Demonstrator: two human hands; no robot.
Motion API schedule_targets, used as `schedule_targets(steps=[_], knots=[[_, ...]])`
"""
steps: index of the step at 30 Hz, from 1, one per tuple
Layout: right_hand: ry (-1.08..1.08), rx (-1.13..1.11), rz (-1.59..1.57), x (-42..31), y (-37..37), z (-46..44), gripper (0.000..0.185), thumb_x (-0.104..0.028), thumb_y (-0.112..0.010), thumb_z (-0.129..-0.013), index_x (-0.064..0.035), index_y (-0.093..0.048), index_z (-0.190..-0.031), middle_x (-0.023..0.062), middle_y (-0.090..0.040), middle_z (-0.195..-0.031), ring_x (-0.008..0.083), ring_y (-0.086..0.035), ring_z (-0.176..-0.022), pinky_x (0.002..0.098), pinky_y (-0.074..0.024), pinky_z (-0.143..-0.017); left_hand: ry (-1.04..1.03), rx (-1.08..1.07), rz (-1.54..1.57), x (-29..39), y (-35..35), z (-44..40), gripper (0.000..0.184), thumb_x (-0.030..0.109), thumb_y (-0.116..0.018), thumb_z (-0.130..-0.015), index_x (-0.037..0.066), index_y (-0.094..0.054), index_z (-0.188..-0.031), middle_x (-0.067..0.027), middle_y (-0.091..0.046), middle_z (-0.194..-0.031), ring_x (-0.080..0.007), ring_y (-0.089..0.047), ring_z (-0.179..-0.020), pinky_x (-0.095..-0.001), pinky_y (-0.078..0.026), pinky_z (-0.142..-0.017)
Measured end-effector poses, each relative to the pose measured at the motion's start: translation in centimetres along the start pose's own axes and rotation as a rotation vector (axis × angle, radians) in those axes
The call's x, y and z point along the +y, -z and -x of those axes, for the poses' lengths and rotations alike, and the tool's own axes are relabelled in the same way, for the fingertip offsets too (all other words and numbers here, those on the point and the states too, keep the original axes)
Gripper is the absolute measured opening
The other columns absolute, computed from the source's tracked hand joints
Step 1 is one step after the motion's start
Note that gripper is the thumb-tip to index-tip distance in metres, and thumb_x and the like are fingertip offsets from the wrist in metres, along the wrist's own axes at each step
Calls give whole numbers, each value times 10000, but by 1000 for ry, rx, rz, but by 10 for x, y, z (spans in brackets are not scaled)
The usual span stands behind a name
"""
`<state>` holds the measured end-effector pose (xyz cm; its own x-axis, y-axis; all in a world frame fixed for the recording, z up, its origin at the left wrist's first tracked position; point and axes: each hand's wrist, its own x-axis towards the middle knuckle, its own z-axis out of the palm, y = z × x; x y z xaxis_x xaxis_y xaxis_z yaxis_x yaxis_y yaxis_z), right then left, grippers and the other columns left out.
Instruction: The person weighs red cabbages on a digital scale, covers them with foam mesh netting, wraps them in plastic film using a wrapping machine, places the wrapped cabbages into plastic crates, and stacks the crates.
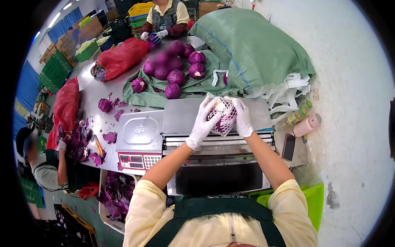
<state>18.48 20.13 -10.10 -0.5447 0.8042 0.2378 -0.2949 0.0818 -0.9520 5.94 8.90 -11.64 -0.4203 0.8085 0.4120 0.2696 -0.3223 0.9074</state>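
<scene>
In white gloves, my left hand [202, 123] and my right hand [242, 117] grip a purple cabbage [222, 117] from both sides. A white foam net covers much of it, and its pale top shows between my fingers. The cabbage is over the metal top of a wrapping machine [258, 113], just beyond its rollers. Left of the machine stands a weighing scale [140, 131] with a red keypad. Several bare purple cabbages [176, 77] lie farther back on green sacking.
A bulging green sack [255, 45] fills the back right. Foam nets [290, 92], a pink bottle [307, 124] and a phone [289, 147] are at right. Co-workers stand at the far side [166, 18] and left [49, 164]. A bin of purple leaves [117, 195] sits below.
</scene>
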Motion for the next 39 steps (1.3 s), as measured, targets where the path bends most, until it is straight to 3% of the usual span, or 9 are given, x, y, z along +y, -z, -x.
schedule_targets(steps=[6,10,14,17,24,30,32,34,39], knots=[[-103,-73,55,10,30,12,370,-253,-441,-1007,-8,-522,-1272,60,-569,-1221,113,-519,-1092,243,-412,-953,-344,-417,-335,48,32,8,433,128,-593,-879,76,-550,-1307,-195,-425,-1425,-314,-367,-1351,-436,-231,-1128],[-451,92,63,-7,47,13,445,-388,-419,-1006,-116,-468,-1355,47,-520,-1243,128,-508,-1106,298,-415,-950,78,131,-29,25,41,10,387,212,-517,-963,31,-540,-1304,-147,-523,-1351,-254,-427,-1310,-353,-286,-1101],[-495,75,157,-18,52,22,394,-360,-495,-975,-133,-525,-1295,71,-570,-1159,193,-556,-1040,333,-434,-919,286,-42,-134,-5,66,8,381,243,-550,-963,44,-556,-1287,-138,-597,-1228,-203,-542,-1159,-302,-396,-994],[278,-273,1020,-51,99,27,328,-198,-657,-834,-97,-609,-1142,139,-603,-1020,296,-567,-1007,383,-467,-846,-28,-336,-721,37,106,21,409,197,-649,-858,142,-573,-1256,-124,-616,-1133,-268,-640,-935,-348,-517,-786],[466,-1072,1740,-91,162,51,649,-211,-715,-706,-236,-479,-1310,70,-546,-1069,266,-571,-949,378,-481,-774,-364,-967,-1393,51,144,50,574,185,-657,-769,277,-470,-1304,-60,-536,-1202,-239,-659,-792,-353,-543,-575],[509,-848,1291,-35,131,70,65,-124,-608,-815,-113,-585,-875,66,-577,-972,259,-626,-816,344,-519,-675,-349,-789,-1204,32,97,58,273,164,-589,-842,210,-626,-1108,-69,-571,-1211,-238,-670,-806,-334,-551,-605],[54,-680,1070,-48,128,82,39,-102,-560,-884,-73,-560,-910,95,-621,-914,248,-649,-795,332,-526,-689,-233,-388,-730,10,99,80,142,118,-540,-908,114,-668,-971,-91,-665,-1059,-182,-679,-761,-315,-527,-609],[-368,-570,698,-101,112,87,47,-91,-539,-913,-46,-534,-898,106,-633,-830,196,-662,-711,311,-529,-644,619,-280,-331,79,100,84,167,162,-523,-964,38,-635,-959,-106,-690,-950,-170,-687,-795,-288,-530,-642],[-107,-304,174,-161,96,38,47,-14,-482,-939,8,-519,-958,79,-644,-876,156,-663,-784,264,-542,-713,-120,-61,-256,114,118,50,271,239,-589,-930,-2,-558,-1051,-169,-657,-1067,-237,-654,-956,-337,-502,-861]])
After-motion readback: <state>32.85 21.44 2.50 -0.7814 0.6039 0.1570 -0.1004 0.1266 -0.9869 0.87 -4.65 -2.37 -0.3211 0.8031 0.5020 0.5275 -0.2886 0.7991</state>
